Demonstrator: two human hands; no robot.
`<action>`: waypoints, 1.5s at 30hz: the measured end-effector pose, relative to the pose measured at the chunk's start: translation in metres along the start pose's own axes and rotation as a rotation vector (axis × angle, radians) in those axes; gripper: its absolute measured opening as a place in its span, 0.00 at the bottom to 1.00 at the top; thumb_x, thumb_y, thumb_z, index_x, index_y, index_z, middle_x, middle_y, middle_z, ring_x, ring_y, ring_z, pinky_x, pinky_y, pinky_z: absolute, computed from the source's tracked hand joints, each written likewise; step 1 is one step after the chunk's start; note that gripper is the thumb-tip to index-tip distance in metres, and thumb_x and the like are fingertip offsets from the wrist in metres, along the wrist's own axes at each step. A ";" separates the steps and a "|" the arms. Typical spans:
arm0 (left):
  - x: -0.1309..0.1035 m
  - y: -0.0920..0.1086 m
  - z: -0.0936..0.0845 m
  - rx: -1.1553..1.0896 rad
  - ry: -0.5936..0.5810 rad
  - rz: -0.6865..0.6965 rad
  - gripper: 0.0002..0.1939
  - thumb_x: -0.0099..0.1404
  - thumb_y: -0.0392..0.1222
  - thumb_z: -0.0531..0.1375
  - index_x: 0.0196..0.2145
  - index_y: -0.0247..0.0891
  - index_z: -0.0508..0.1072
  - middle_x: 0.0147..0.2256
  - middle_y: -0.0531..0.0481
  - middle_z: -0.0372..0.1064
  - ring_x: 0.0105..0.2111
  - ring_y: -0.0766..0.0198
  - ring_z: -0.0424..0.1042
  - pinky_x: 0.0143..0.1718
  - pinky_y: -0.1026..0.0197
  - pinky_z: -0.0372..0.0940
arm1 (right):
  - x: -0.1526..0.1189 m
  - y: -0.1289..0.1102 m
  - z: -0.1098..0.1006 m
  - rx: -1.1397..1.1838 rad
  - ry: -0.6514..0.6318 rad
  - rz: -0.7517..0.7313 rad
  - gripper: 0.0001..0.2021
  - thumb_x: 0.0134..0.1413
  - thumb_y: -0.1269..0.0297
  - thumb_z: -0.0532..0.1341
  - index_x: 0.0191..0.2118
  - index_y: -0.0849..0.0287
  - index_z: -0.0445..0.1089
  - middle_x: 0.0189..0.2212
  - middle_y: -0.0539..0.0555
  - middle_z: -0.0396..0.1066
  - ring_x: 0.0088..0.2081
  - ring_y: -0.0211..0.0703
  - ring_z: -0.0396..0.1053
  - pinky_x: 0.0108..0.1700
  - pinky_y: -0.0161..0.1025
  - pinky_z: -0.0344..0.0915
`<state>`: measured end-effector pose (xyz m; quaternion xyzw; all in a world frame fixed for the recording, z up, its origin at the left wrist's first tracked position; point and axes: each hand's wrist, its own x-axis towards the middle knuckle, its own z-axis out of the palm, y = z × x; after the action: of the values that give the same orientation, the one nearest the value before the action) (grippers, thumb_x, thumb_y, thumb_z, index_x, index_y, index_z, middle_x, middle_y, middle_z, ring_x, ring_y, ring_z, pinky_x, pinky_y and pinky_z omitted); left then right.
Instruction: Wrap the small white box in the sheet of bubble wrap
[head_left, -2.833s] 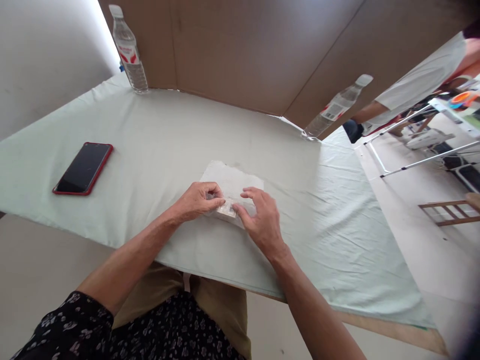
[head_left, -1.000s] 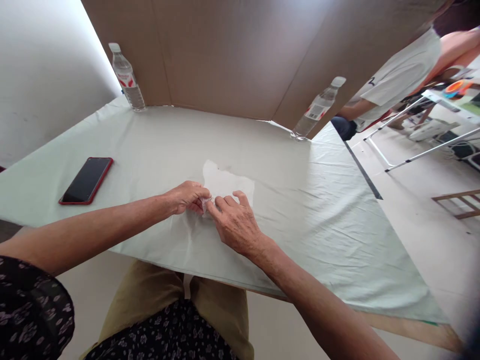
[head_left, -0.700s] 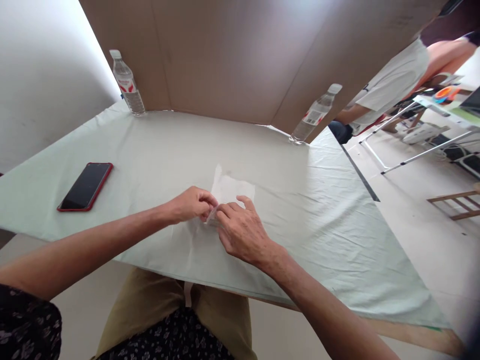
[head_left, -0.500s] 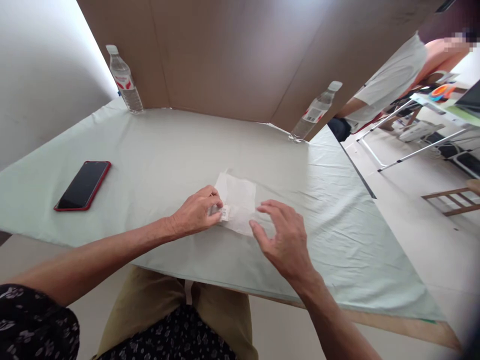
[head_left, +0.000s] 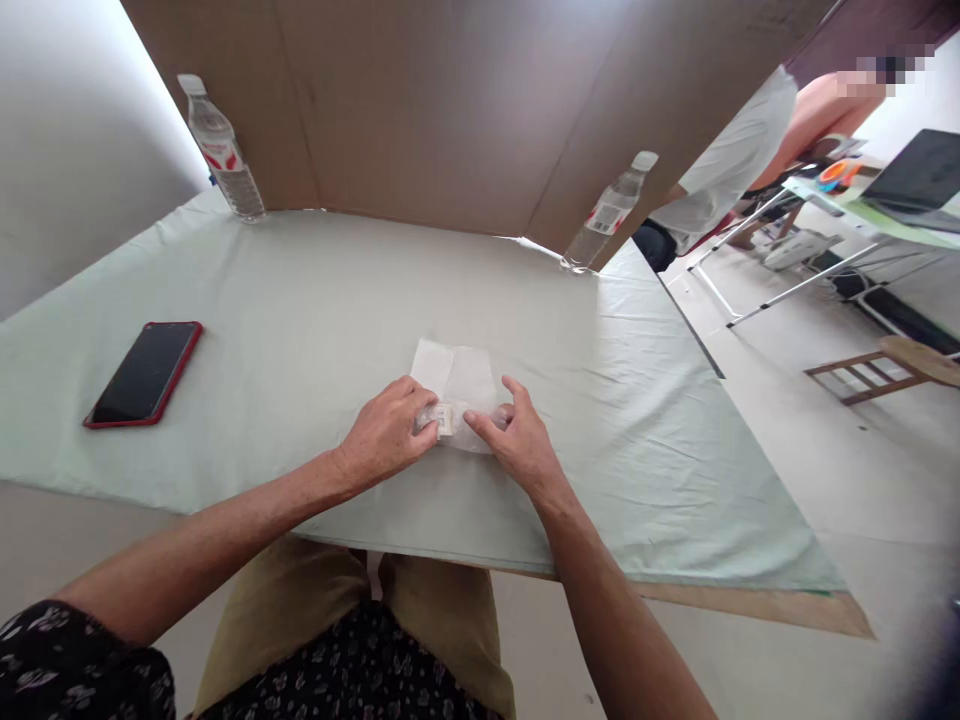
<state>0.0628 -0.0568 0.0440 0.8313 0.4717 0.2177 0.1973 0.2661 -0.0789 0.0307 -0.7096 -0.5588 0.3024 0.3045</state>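
Observation:
A thin, whitish, partly see-through sheet (head_left: 469,375) with a crease lies on the cloth in front of me. My left hand (head_left: 394,425) pinches a small white piece (head_left: 444,419) with a dark printed mark, over the sheet's lower left part. Its exact kind is too small to make out. My right hand (head_left: 517,435) is at the sheet's right edge, thumb and bent fingers closed on what looks like its gathered edge, with the index finger raised.
A black phone with a red case (head_left: 144,375) lies to the left. Water bottles stand at the back left (head_left: 223,150) and back right (head_left: 609,215), before a brown cardboard panel (head_left: 435,110). Beyond the table's right edge are a person (head_left: 731,160), a laptop (head_left: 919,180) and a wooden stool (head_left: 870,372).
My right hand has moved left and closed in on the sheet's right edge. The left hand keeps its pinch on the small white piece. The whole view has shifted slightly.

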 end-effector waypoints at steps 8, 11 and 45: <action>0.008 0.003 -0.006 0.110 -0.103 -0.003 0.09 0.63 0.38 0.58 0.41 0.37 0.74 0.41 0.44 0.72 0.44 0.54 0.72 0.40 0.55 0.67 | 0.004 -0.013 0.020 -0.124 -0.005 -0.131 0.37 0.48 0.66 0.57 0.66 0.66 0.54 0.20 0.42 0.58 0.25 0.40 0.60 0.32 0.37 0.55; 0.011 0.006 -0.008 0.140 -0.163 -0.012 0.09 0.64 0.38 0.57 0.41 0.36 0.74 0.42 0.43 0.71 0.43 0.54 0.72 0.40 0.55 0.67 | 0.004 -0.017 0.021 -0.142 0.031 -0.158 0.37 0.47 0.67 0.56 0.66 0.66 0.55 0.19 0.42 0.58 0.25 0.39 0.59 0.32 0.37 0.54; 0.005 -0.008 0.024 -0.459 0.156 -0.149 0.07 0.54 0.33 0.58 0.33 0.39 0.67 0.35 0.53 0.64 0.26 0.69 0.61 0.32 0.62 0.61 | -0.002 -0.039 -0.006 0.057 -0.498 -0.363 0.37 0.52 0.75 0.50 0.69 0.58 0.48 0.50 0.60 0.75 0.31 0.39 0.72 0.43 0.47 0.70</action>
<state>0.0724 -0.0516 0.0205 0.7084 0.4836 0.3675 0.3596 0.2463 -0.0738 0.0649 -0.4935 -0.7250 0.4234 0.2269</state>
